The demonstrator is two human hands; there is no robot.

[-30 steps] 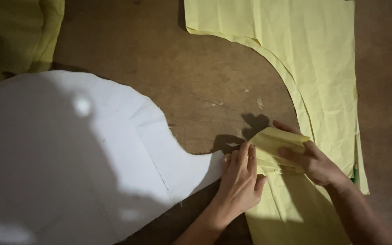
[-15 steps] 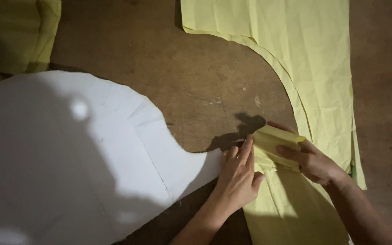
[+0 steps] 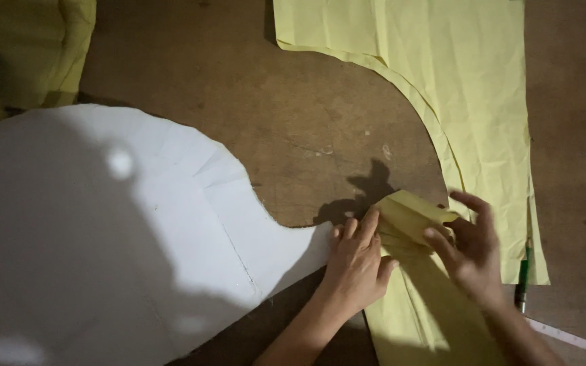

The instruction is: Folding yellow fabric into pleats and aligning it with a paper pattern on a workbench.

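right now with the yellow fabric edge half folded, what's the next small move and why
Probably press the raised fold flat with the right hand. It stands up off the yellow fabric, pinched at its end, while the left hand already pins the near side down by the white paper pattern.

Large white curved paper pattern [image 3: 103, 237] lies on the brown wooden table [image 3: 306, 122], left side. Big yellow cut fabric sheet [image 3: 442, 88] lies right and far side. Folded yellow fabric strip [image 3: 412, 217] sits between them, near edge; left hand [image 3: 357, 261] just left of it, right hand [image 3: 473, 247] on its right. Green pen [image 3: 522, 278] and white measuring tape [image 3: 571, 339] right of the right hand. Crumpled yellow cloth [image 3: 42, 47] far left.
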